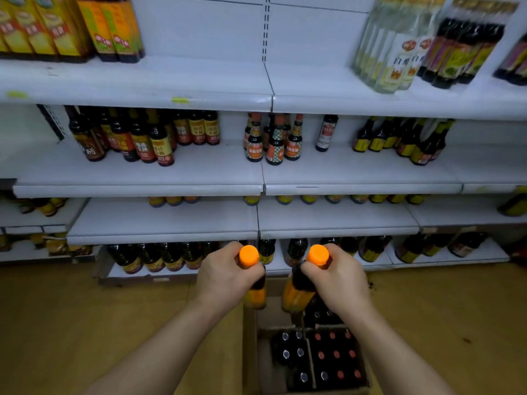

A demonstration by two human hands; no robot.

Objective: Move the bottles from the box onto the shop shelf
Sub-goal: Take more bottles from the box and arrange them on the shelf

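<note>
While the box (250, 352) is sitting open on the wooden floor (85, 323) at six o'clock in the view, the person is holding two dark bottles over its far end, just in front of the shop shelf (162, 220). The left hand (228, 277) is gripping the left bottle (255, 297) by the neck, its fingers (252, 270) curling round just under the orange cap. The right hand (339, 280) is grasping the right bottle (296, 295) the same way, at three o'clock from the first. The left bottle is hanging nearly upright; the right one is tilting, its base swinging toward seven o'clock. More capped bottles (330, 354) are standing in the box's compartments, filling its three o'clock side. Stocked bottles (159, 143) are standing in rows on the shelves at twelve o'clock.
</note>
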